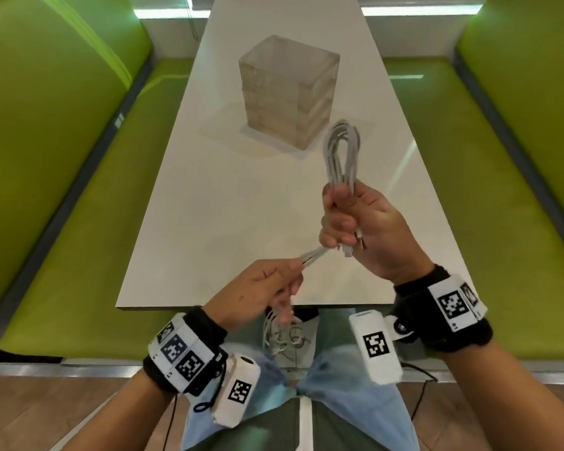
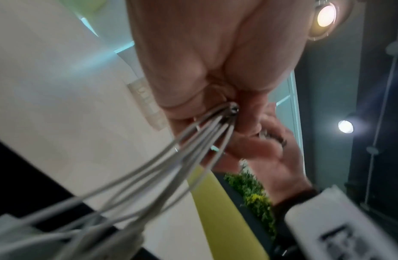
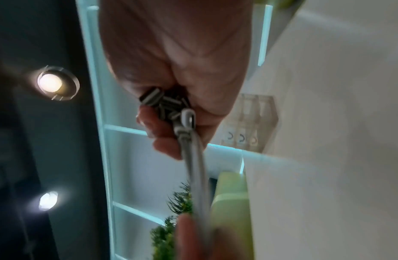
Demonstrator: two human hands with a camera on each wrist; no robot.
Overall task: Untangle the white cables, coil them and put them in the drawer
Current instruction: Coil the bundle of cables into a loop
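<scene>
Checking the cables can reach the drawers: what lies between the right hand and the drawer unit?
Only the cable loops above bare table, head view.

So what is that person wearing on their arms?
Both forearms are bare, with no sleeves. Each wrist has a black band carrying white blocks printed with black square-pattern codes. A white boxy unit with its own code hangs under each wrist, and thin black cords dangle from them.
</scene>
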